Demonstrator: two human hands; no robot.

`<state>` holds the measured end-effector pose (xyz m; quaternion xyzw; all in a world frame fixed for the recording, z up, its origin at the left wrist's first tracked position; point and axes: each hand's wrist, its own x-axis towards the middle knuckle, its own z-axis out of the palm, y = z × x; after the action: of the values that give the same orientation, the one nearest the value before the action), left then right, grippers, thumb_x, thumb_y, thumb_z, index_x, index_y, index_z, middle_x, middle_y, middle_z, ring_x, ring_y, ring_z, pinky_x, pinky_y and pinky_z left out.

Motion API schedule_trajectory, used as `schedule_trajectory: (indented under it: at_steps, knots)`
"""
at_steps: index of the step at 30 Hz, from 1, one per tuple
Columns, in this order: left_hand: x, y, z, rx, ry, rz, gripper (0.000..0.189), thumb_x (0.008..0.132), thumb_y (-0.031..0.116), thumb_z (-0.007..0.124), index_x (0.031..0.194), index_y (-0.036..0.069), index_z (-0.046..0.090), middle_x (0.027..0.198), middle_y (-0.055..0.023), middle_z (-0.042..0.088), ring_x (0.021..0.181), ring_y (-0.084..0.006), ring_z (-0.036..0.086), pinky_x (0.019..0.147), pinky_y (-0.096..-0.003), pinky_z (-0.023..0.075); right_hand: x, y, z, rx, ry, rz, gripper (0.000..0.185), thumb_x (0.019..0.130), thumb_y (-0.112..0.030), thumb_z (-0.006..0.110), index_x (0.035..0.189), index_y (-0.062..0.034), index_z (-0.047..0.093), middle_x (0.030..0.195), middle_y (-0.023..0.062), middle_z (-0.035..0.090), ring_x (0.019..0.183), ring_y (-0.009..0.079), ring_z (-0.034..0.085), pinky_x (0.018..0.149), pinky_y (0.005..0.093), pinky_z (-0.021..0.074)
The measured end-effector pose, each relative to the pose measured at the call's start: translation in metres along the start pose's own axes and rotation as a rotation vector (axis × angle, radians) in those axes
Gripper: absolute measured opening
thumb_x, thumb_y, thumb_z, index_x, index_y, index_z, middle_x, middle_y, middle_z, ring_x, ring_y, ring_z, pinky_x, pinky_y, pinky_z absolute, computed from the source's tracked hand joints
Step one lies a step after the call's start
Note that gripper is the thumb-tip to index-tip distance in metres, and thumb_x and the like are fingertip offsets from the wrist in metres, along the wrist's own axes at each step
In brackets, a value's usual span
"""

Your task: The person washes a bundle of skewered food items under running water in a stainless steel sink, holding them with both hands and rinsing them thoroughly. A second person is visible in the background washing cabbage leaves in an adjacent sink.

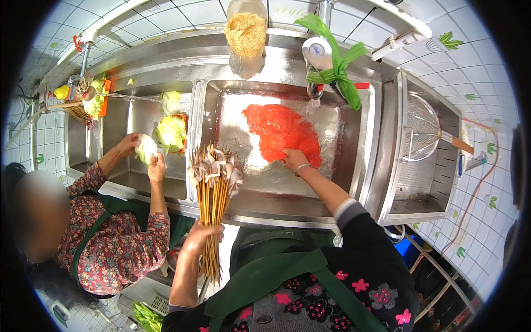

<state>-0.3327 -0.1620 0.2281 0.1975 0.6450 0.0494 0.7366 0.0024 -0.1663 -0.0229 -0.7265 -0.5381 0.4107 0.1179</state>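
My left hand grips a thick bundle of wooden skewers, held upright over the sink's front edge. Pale greyish-pink food pieces, possibly squid, are threaded on their upper ends. Down in the middle sink basin, my right hand has its fingers closed on the near edge of a wet red plastic bag. Some fingertips are hidden by the bag. Water runs from the faucet at the basin's back right, and a green plastic bag is knotted around that faucet.
At the left basin, a co-worker's hands hold a pale cabbage-like vegetable. Leafy heads in an orange basket stand beside them. A jar of yellowish crumbs is on the back ledge. A wire strainer lies in the right-hand tray.
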Motion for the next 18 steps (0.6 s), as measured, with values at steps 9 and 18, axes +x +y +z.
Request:
schedule_trajectory:
  at_steps: [9,18]
  knots:
    - [0.005,0.029,0.019,0.192,-0.032,0.111,0.021,0.071,0.005,0.071,0.087,0.002,0.056,0.065,-0.0049,0.058,0.054,-0.0151,0.058,0.049,-0.0285,0.0489,-0.156,-0.132,-0.233,0.437,0.122,-0.273,0.015,0.087,-0.009,0.055,0.098,-0.0011,0.063,0.081,0.0130,0.062,0.073,0.0217,0.063,0.065,0.0296,0.0468]
    - [0.006,0.014,0.050,0.412,0.025,0.262,0.031,0.066,0.001,0.071,0.092,0.000,0.055,0.072,-0.0054,0.060,0.057,-0.0161,0.059,0.053,-0.0303,0.0496,-0.222,-0.131,-0.277,1.065,0.386,-0.121,0.012,0.090,0.000,0.052,0.098,0.0029,0.061,0.086,0.0047,0.061,0.080,0.0082,0.054,0.074,0.0236,0.0453]
